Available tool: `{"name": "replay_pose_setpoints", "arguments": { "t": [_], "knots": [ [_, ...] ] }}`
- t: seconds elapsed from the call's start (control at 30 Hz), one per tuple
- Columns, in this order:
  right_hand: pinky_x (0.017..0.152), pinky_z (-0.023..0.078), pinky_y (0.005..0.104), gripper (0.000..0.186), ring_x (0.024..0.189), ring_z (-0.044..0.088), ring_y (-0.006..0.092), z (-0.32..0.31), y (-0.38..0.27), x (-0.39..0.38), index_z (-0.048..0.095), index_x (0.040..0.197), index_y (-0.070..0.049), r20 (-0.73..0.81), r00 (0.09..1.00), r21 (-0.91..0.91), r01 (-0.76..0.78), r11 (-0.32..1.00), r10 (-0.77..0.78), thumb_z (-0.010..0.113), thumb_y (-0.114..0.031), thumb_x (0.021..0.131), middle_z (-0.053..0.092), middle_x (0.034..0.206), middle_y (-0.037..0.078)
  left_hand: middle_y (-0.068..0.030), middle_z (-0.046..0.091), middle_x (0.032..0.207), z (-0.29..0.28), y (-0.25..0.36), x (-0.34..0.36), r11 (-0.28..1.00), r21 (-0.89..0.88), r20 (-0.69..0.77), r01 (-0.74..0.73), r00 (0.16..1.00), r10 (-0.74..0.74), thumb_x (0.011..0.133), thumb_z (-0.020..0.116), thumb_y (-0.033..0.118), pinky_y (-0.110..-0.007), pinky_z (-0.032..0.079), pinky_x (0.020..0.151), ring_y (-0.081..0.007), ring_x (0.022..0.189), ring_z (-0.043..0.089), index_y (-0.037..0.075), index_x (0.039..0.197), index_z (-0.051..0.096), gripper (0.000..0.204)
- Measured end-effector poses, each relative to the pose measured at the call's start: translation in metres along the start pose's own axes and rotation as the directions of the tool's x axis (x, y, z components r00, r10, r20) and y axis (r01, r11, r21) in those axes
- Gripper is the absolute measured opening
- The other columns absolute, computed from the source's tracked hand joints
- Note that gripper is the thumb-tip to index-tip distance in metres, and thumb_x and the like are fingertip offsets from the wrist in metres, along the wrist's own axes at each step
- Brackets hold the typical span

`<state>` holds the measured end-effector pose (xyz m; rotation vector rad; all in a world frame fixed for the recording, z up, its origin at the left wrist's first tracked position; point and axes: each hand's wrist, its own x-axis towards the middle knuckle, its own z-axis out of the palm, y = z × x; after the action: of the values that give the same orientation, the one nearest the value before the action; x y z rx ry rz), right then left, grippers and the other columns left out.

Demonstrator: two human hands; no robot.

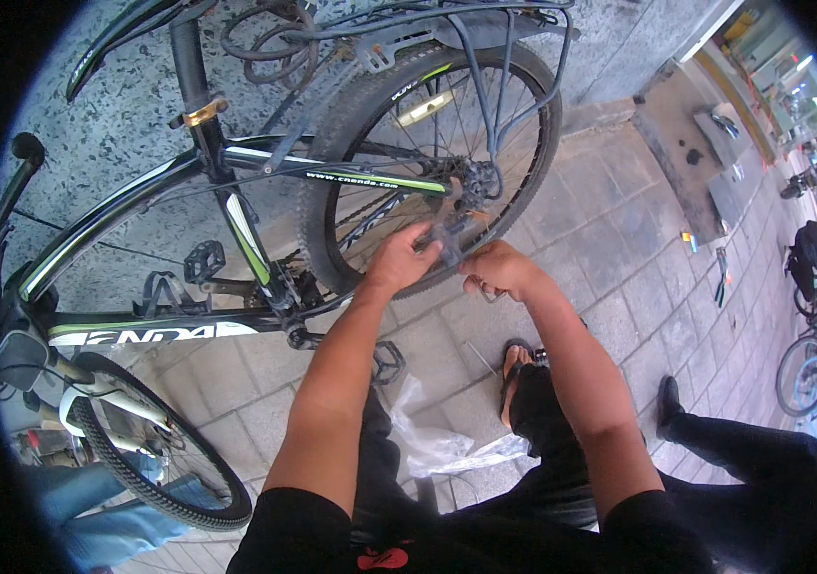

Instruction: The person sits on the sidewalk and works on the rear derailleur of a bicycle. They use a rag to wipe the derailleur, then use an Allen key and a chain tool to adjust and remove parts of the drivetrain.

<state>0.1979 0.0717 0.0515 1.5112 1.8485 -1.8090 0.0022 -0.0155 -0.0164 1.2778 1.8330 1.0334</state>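
1. Black sleeves and two bare forearms filled the bottom of the view, nearest of all, running up toward the bike.
2. Far left, a front wheel point(155, 459) with a knobby tyre sat over a patch of blue cloth, a second bike's part by the look of it.
3. Next along, the black, white and green bicycle frame point(140, 330) stood over the grey paving point(619, 239), a black pedal point(203, 260) sticking out toward us.
4. The left hand point(399, 258) came in at the rear wheel point(427, 143), fingers curled and closed on a dark part just below the rear derailleur point(473, 182).
5. That mechanism looked stiff, metal, probably greasy, so slippery; I'd judge the solid body the place to grip, not the chain or the thin spokes.
6. The right hand point(499, 271) sat just beside the left, touching the tyre's lower edge, fingers bunched and pressed together; what they pinched, I could not tell.
7. Below, a crumpled clear plastic bag point(437, 445) lay on the paving.
8. Far right, hand tools point(720, 275) lay on the ground, parked bicycles point(815, 354) beyond.
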Motion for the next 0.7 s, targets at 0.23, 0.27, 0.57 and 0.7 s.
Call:
{"name": "replay_pose_setpoints", "arguments": {
  "t": [0.23, 0.27, 0.57, 0.7],
  "knots": [
    [0.037, 0.028, 0.0261, 0.019, 0.047, 0.048, 0.0089, -0.006, -0.010, 0.008, 0.074, 0.084, -0.003, 0.097, 0.992, 0.032, -0.084, 0.996, 0.080, 0.075, -0.022, 0.084, 0.073, 0.077, 0.007, -0.0124, 0.075, 0.115, 0.006, -0.014, 0.003, 0.999, 0.041, -0.010, -0.033, 0.999, 0.034, 0.090, 0.076, 0.026, -0.034, 0.055, 0.087, -0.0201, 0.097, 0.072, 0.007, 0.135, 0.062, 0.051],
    [0.037, 0.028, 0.0263, 0.019, 0.047, 0.047, 0.0090, -0.006, -0.010, 0.009, 0.074, 0.083, -0.003, 0.084, 0.992, 0.024, -0.092, 0.995, 0.090, 0.075, -0.022, 0.084, 0.073, 0.077, 0.007, -0.0124, 0.074, 0.116, 0.006, -0.014, 0.003, 0.998, 0.048, -0.008, -0.035, 0.999, 0.036, 0.090, 0.076, 0.026, -0.034, 0.055, 0.087, -0.0201, 0.097, 0.072, 0.007, 0.135, 0.062, 0.051],
    [0.037, 0.027, 0.0264, 0.024, 0.046, 0.045, 0.0093, -0.005, -0.012, 0.006, 0.070, 0.078, -0.003, 0.060, 0.996, 0.073, -0.066, 0.995, 0.062, 0.079, -0.025, 0.084, 0.070, 0.074, 0.007, -0.0153, 0.073, 0.119, 0.003, -0.006, 0.002, 0.998, 0.006, 0.005, -0.058, 0.998, 0.058, 0.089, 0.076, 0.022, -0.033, 0.054, 0.094, -0.0206, 0.107, 0.070, 0.002, 0.134, 0.061, 0.052],
    [0.037, 0.031, 0.0258, 0.022, 0.046, 0.048, 0.0100, -0.004, -0.010, 0.010, 0.070, 0.086, -0.002, 0.096, 0.993, 0.158, -0.077, 0.984, 0.062, 0.077, -0.024, 0.087, 0.069, 0.073, 0.007, -0.0152, 0.073, 0.118, 0.004, -0.009, 0.003, 0.996, -0.031, 0.005, -0.088, 0.996, 0.088, 0.089, 0.075, 0.021, -0.034, 0.054, 0.093, -0.0216, 0.105, 0.071, 0.003, 0.134, 0.061, 0.052]
  ]
}}
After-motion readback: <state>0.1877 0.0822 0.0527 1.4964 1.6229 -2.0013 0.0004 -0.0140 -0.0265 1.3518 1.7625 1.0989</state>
